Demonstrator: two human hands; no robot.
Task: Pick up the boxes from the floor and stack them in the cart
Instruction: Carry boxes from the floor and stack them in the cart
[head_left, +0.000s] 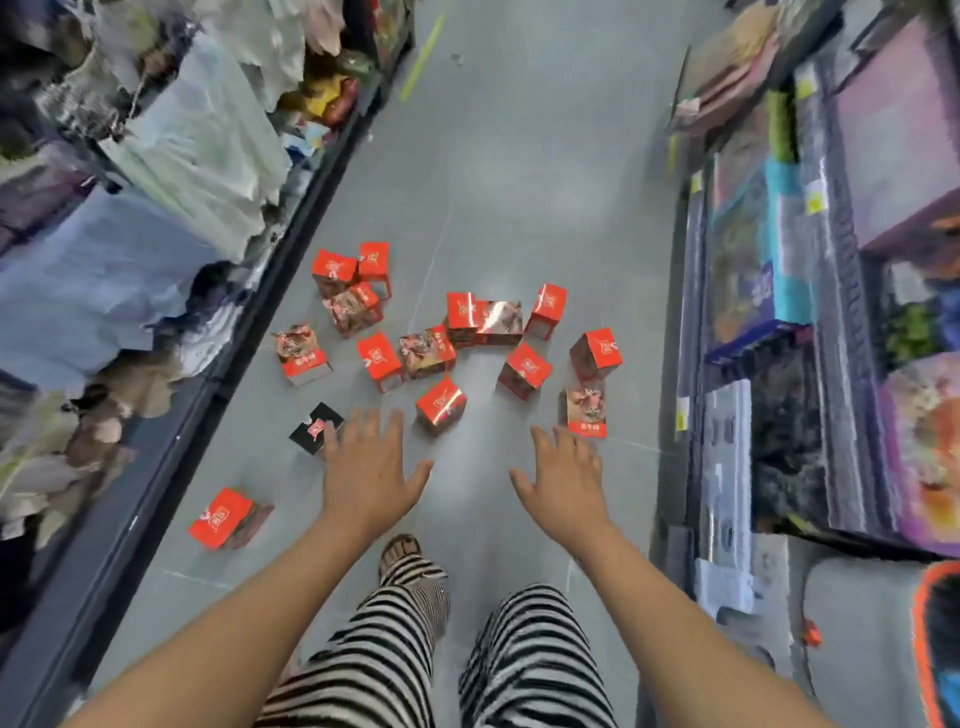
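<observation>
The aisle runs straight ahead, a grey floor (519, 182) hemmed by the dark base rail of the left shelving (244, 338) and the stepped edge of the right shelving (691, 322). Beyond the boxes the lane is bare and wide. Nearer, the room narrows between the person's striped trousers (395, 649) and the rails.

The floor is smooth and shiny, with a pale glare down its middle. The left shelves carry soft, pale goods and the right ones flat printed packs, though blur makes both hard to name.

The red boxes (441, 338) lie scattered across the middle of the floor, ahead of both hands and turned every way. A wide box (498, 322) lies with its long axis across the aisle. An upright box (586, 410) stands on end with its picture face toward the camera. A tilted box (440, 404) sits between the hands' fingertips. A lone box (221, 518) lies apart near the left rail. A black box (316, 428) lies corner-on.

The left hand (366, 467) reaches forward palm down, fingers spread, holding nothing. Its outer fingers overlap the black box, possibly touching it. The right hand (563, 478) is likewise spread and empty, just short of the upright box.
</observation>
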